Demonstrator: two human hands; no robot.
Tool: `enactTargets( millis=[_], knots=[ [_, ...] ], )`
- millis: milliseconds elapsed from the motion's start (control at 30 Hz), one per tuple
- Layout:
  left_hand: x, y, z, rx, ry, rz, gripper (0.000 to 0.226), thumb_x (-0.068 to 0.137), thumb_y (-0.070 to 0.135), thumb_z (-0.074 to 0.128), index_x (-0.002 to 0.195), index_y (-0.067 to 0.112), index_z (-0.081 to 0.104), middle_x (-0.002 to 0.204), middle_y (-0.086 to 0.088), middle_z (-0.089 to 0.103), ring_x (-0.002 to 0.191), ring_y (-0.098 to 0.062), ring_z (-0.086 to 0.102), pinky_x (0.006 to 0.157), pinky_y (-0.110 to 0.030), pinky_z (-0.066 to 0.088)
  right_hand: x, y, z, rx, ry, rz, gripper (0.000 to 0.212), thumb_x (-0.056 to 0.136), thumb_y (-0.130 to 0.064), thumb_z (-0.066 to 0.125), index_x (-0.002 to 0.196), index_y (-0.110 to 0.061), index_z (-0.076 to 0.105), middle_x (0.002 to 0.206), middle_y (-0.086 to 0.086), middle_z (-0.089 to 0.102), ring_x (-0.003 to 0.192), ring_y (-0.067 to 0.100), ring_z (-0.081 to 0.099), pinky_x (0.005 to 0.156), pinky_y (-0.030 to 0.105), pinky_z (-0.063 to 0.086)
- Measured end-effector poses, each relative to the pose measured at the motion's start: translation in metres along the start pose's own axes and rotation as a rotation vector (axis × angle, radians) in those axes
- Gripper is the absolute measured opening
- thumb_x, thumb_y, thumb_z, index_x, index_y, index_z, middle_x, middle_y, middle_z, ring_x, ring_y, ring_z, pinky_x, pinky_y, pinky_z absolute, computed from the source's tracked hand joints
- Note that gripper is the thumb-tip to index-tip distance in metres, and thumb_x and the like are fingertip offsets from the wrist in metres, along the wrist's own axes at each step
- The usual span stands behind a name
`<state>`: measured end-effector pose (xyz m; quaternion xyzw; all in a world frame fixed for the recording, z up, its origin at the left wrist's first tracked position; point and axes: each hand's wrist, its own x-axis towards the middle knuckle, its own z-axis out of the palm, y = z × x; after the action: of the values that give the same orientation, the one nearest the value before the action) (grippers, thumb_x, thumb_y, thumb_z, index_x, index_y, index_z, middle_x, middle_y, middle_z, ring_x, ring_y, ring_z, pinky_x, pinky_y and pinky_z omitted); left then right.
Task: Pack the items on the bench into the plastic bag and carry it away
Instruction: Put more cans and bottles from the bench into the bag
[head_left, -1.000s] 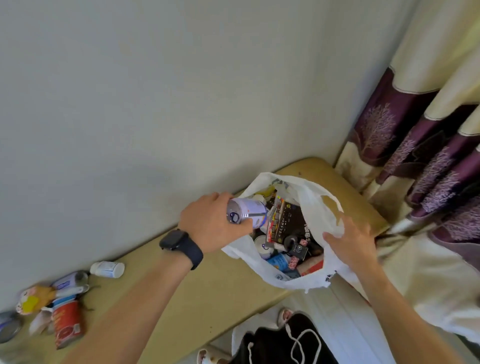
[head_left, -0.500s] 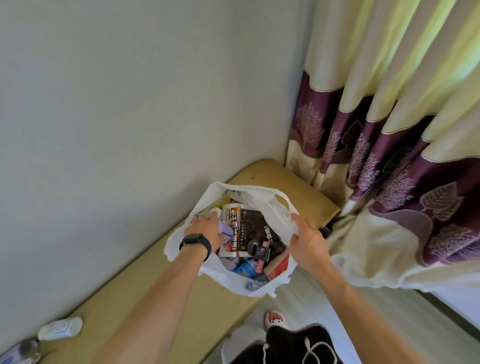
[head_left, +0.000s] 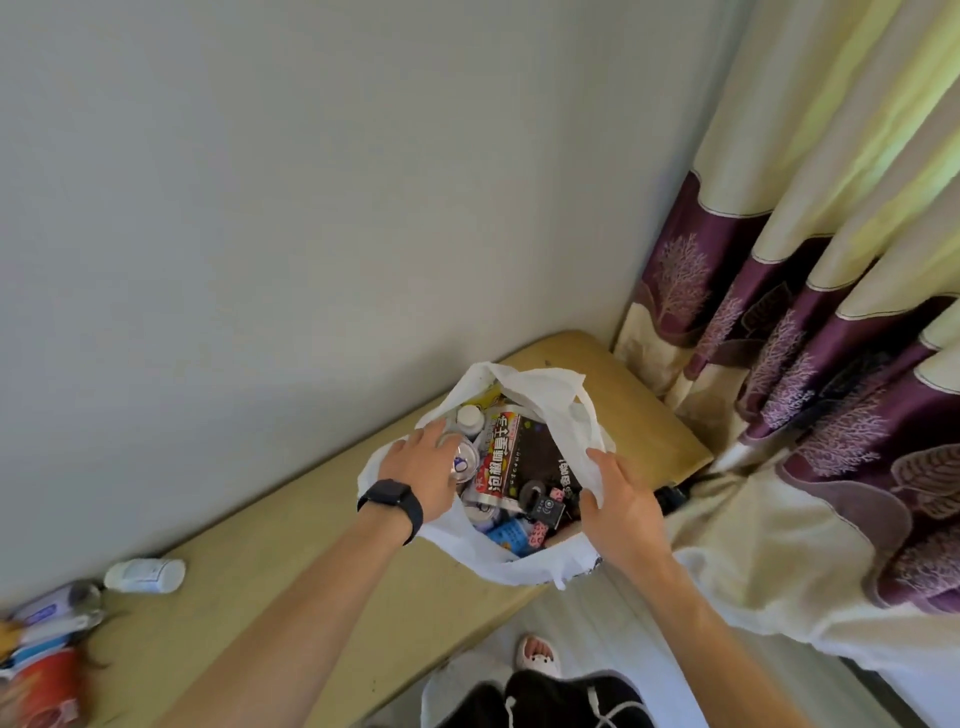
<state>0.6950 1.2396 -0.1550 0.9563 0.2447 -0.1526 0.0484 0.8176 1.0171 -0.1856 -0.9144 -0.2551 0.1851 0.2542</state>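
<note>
A white plastic bag (head_left: 498, 564) stands open on the wooden bench (head_left: 291, 587), full of packets, cans and small boxes. My left hand (head_left: 423, 470), with a black watch on its wrist, reaches into the bag's left side with its fingers around a silver can (head_left: 464, 461). My right hand (head_left: 621, 512) grips the bag's right rim and holds it open. A dark snack packet (head_left: 524, 460) lies in the middle of the bag. On the bench to the left lie a white bottle (head_left: 144, 575) and a blurred heap of items (head_left: 44, 660).
A grey wall runs behind the bench. Purple and cream curtains (head_left: 810, 332) hang at the right, with their hem bunched beside the bench end. Below are the floor, my dark trousers and a white slipper (head_left: 537, 656).
My left hand has carried the silver can from above the bag's edge down into the bag. My right hand has stayed on the rim. The view swung right, then partly back.
</note>
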Motion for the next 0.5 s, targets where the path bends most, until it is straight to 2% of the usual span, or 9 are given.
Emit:
enactTargets(
  millis=[67,100,167,233,333,500],
  knots=[
    [-0.016,-0.001,-0.005,0.034,0.091,0.052,0.052,0.092,0.028,0.056,0.142,0.025,0.044,0.156,-0.003,0.030,0.139,-0.027,0.034,0.110,-0.039,0.033,-0.007,0.001,0.004,-0.107,0.103,-0.096,0.050,0.084,-0.011,0.066,0.134,-0.016,0.059,0.140,0.005,0.057,0.116,0.036,0.053,0.098,0.044,0.046],
    [-0.025,-0.002,-0.007,0.036,0.144,0.063,0.052,0.087,0.028,0.062,0.138,0.024,0.050,0.152,-0.004,0.037,0.136,-0.028,0.039,0.109,-0.041,0.036,-0.010,0.001,0.005,-0.141,0.168,-0.149,0.048,0.079,-0.009,0.071,0.127,-0.014,0.064,0.134,0.006,0.062,0.112,0.036,0.054,0.095,0.045,0.048],
    [-0.044,-0.009,-0.005,-0.040,0.256,0.032,0.054,0.071,0.027,0.078,0.123,0.022,0.063,0.135,-0.007,0.058,0.122,-0.030,0.057,0.097,-0.043,0.049,-0.017,-0.003,0.007,-0.167,0.246,-0.235,0.044,0.075,-0.009,0.076,0.118,-0.013,0.070,0.128,0.004,0.066,0.109,0.034,0.055,0.091,0.046,0.051],
    [-0.068,-0.017,0.001,-0.138,0.326,-0.032,0.054,0.073,0.033,0.075,0.124,0.023,0.062,0.128,-0.005,0.063,0.115,-0.029,0.061,0.090,-0.042,0.053,-0.024,-0.017,0.009,-0.154,0.255,-0.338,0.036,0.080,-0.013,0.071,0.117,-0.015,0.071,0.128,0.002,0.066,0.111,0.031,0.056,0.093,0.045,0.052],
    [-0.110,-0.028,0.017,-0.300,0.337,-0.181,0.055,0.086,0.043,0.048,0.139,0.025,0.048,0.141,-0.002,0.053,0.123,-0.025,0.054,0.099,-0.040,0.047,-0.039,-0.046,0.018,-0.066,0.229,-0.536,0.031,0.085,-0.014,0.068,0.115,-0.013,0.072,0.125,0.001,0.067,0.113,0.027,0.055,0.098,0.039,0.049],
    [-0.194,-0.058,0.076,-0.518,0.160,-0.542,0.059,0.096,0.039,0.044,0.152,0.031,0.024,0.158,0.006,0.025,0.144,-0.018,0.026,0.116,-0.034,0.023,-0.075,-0.109,0.058,0.059,0.056,-0.847,0.024,0.087,-0.017,0.062,0.107,-0.016,0.074,0.108,-0.004,0.069,0.107,0.021,0.056,0.097,0.030,0.045]
  ],
)
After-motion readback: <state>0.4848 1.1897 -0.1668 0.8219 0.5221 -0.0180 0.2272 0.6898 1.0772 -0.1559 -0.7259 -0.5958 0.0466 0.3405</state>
